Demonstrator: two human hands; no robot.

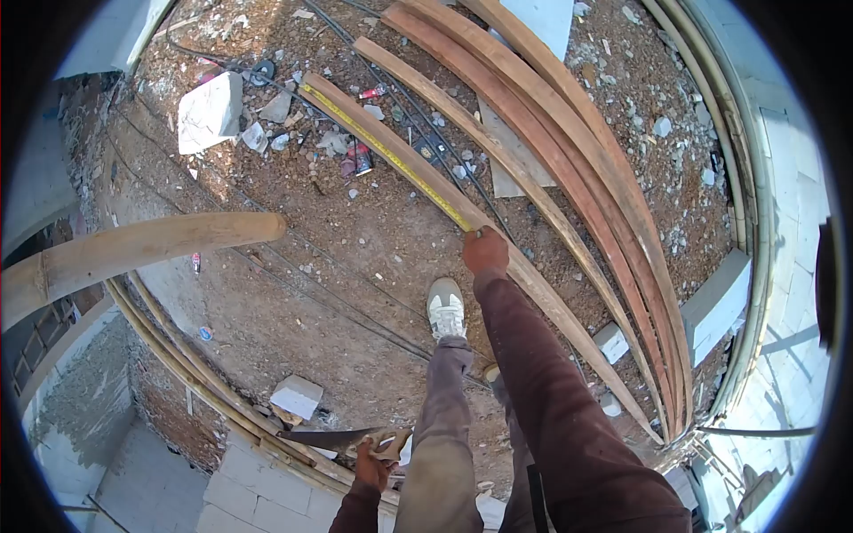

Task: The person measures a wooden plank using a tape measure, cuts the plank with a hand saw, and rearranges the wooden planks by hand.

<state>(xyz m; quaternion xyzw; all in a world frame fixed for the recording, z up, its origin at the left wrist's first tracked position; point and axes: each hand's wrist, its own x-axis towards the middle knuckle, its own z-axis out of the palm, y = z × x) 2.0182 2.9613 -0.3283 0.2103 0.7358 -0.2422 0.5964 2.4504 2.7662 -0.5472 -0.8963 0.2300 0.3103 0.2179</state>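
A long wooden plank point(542, 298) runs diagonally from the upper left toward the lower right, appearing curved through the wide lens. Along its upper part lies the extended yellow blade of a tape measure point(391, 158). My right hand point(486, 252) is closed at the lower end of that blade, pressed against the plank; the tape's case is not visible and is likely covered by the hand. Down at the lower left, my left hand point(370, 467) grips the wooden handle of a handsaw point(324, 438), whose dark blade points left.
Several more planks point(613, 169) lie to the right. White blocks point(210, 113) and rubble are scattered over the dirt ground, with dark cables point(355, 322) crossing it. A thick pole point(142, 253) juts in from the left. Block walls point(791, 266) stand around.
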